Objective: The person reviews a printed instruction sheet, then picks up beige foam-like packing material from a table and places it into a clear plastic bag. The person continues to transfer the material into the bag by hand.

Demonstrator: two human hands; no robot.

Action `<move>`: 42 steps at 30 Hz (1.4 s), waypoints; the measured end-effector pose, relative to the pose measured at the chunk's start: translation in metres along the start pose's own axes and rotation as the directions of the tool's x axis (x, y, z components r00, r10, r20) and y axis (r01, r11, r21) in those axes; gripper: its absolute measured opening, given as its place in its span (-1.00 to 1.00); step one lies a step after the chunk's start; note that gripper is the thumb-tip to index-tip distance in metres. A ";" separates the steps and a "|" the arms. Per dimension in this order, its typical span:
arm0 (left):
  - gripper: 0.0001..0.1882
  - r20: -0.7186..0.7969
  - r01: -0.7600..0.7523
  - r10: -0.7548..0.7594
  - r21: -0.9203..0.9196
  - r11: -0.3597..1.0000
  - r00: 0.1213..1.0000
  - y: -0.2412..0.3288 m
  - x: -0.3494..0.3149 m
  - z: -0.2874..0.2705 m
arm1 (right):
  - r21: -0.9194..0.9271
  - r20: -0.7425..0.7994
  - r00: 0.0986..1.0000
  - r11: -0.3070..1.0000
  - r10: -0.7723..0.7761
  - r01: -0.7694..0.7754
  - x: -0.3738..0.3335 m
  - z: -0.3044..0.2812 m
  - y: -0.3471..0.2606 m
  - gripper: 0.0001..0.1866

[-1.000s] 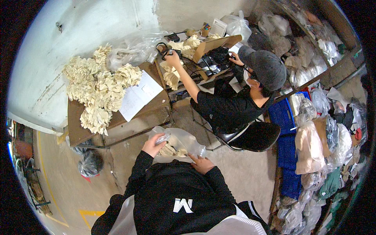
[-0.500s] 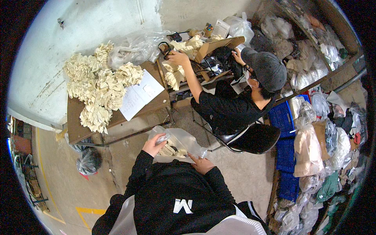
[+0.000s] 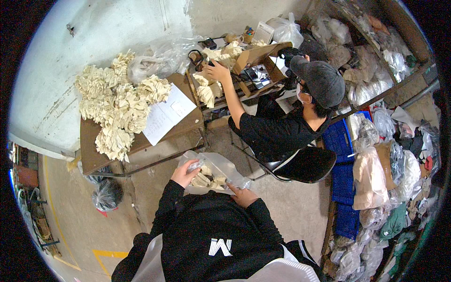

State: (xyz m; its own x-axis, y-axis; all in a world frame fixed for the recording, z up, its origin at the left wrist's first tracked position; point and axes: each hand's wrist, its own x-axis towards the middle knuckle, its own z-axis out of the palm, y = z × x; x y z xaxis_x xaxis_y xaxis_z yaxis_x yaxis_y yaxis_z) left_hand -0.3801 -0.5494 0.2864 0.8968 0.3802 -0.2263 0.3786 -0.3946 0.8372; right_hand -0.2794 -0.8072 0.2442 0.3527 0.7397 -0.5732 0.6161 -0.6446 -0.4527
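Hands meet on a clear plastic bag [image 3: 221,170] held up in front of the person's chest. Left hand [image 3: 184,173] has its fingers curled tight on the bag's upper left edge, pinching the film. Right hand [image 3: 241,193] lies under the bag's lower right corner with a finger stretched along the film; whether the rest of its fingers close on the bag cannot be told. Inside the bag, between the two sets of fingers, sits a bundle of cream gloves [image 3: 209,179]. Beyond the left fingers stands a brown table [image 3: 89,141] heaped with more glove bundles [image 3: 117,105], a white sheet of paper [image 3: 164,115] beside them. Beyond the right fingers a co-worker [image 3: 282,127] in a grey cap sits on a chair, one hand [image 3: 217,71] on gloves at a second, cluttered table.
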 end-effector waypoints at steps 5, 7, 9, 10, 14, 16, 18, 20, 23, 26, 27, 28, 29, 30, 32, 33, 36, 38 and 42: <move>-0.58 0.010 0.010 -0.010 0.036 0.999 1.000 -0.001 -0.003 0.000 | -0.013 0.024 1.000 1.000 -0.003 0.004 0.001 0.001 -0.003 -0.35; -0.57 0.060 0.110 -0.106 -0.060 0.992 0.993 0.005 -0.002 0.001 | 0.033 -0.024 0.998 0.997 -0.066 0.066 0.007 0.020 0.014 -0.35; -0.57 0.021 0.003 -0.003 -0.029 1.000 1.000 0.002 -0.003 0.001 | 0.011 0.011 0.999 0.999 -0.048 0.048 0.008 0.013 0.009 -0.34; -0.57 0.003 -0.049 0.049 -0.012 0.999 0.999 0.000 -0.003 0.001 | -0.001 0.029 0.999 0.999 -0.039 0.039 0.007 0.011 0.005 -0.34; -0.55 0.021 0.006 -0.006 0.017 1.000 1.000 0.001 -0.001 0.000 | -0.014 0.126 0.989 0.997 0.076 -0.075 0.005 0.000 -0.003 -0.32; -0.54 0.026 0.003 -0.005 0.064 0.998 1.000 -0.004 0.005 0.005 | 0.040 -0.029 0.999 0.999 -0.020 0.021 0.004 0.014 0.008 -0.30; -0.54 0.036 0.031 -0.032 0.024 0.999 0.999 0.009 0.001 0.002 | 0.027 -0.095 0.993 0.997 -0.075 0.078 0.007 0.026 0.018 -0.30; -0.54 0.002 -0.014 0.014 0.049 0.999 1.000 0.007 0.002 -0.001 | 0.025 -0.067 0.994 0.996 -0.087 0.089 0.012 0.023 0.016 -0.30; -0.55 0.029 -0.020 0.019 0.024 1.000 0.999 -0.002 0.001 0.007 | 0.049 0.017 1.000 0.999 -0.022 0.021 -0.004 -0.006 -0.004 -0.34; -0.57 0.029 0.020 -0.022 0.038 0.999 0.999 0.004 0.000 0.006 | -0.028 0.053 0.998 0.999 -0.016 0.017 0.002 -0.005 0.001 -0.38; -0.57 0.035 0.039 -0.039 0.014 0.999 0.999 0.006 -0.001 0.006 | -0.036 0.028 0.999 0.999 -0.035 0.036 -0.001 -0.004 0.000 -0.40; -0.58 0.041 0.057 -0.057 -0.010 0.998 0.998 0.006 -0.002 0.006 | -0.043 0.002 0.999 0.998 -0.049 0.049 -0.002 -0.001 -0.001 -0.41; -0.57 0.029 0.028 -0.029 0.013 1.000 0.999 0.004 -0.002 0.007 | -0.054 -0.027 0.998 0.997 -0.065 0.063 -0.003 0.002 -0.001 -0.41; -0.57 0.018 0.000 0.000 0.036 0.999 1.000 0.000 -0.003 0.011 | -0.065 -0.055 0.995 0.995 -0.081 0.077 -0.003 0.003 0.000 -0.41; -0.56 0.027 -0.024 0.023 0.039 0.999 0.999 -0.001 -0.003 0.013 | -0.062 -0.016 0.999 0.997 -0.050 0.048 -0.003 0.003 -0.002 -0.42; -0.56 0.047 -0.020 0.019 0.018 1.000 0.999 0.002 -0.004 0.015 | -0.060 0.003 0.999 0.998 -0.033 0.033 -0.005 0.002 -0.004 -0.43; -0.55 0.080 -0.009 0.010 -0.009 1.000 0.997 -0.003 -0.005 0.019 | -0.006 0.047 0.999 1.000 -0.006 0.007 -0.011 -0.010 -0.014 -0.42; -0.55 0.085 -0.034 0.034 -0.004 0.999 0.996 -0.008 -0.004 0.023 | -0.033 0.021 1.000 0.999 -0.012 0.013 -0.012 -0.006 -0.012 -0.43; -0.55 0.091 -0.086 0.086 -0.001 0.996 0.992 -0.011 -0.004 0.027 | -0.022 -0.007 1.000 1.000 -0.014 0.014 -0.007 0.009 -0.005 -0.43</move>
State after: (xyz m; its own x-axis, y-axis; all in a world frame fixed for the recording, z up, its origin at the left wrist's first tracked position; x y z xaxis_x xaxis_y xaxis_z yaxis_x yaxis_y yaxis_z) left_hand -0.3822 -0.5692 0.2645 0.9430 0.2671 -0.1983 0.3000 -0.4251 0.8540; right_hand -0.2909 -0.8115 0.2447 0.3492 0.7499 -0.5619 0.6365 -0.6299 -0.4451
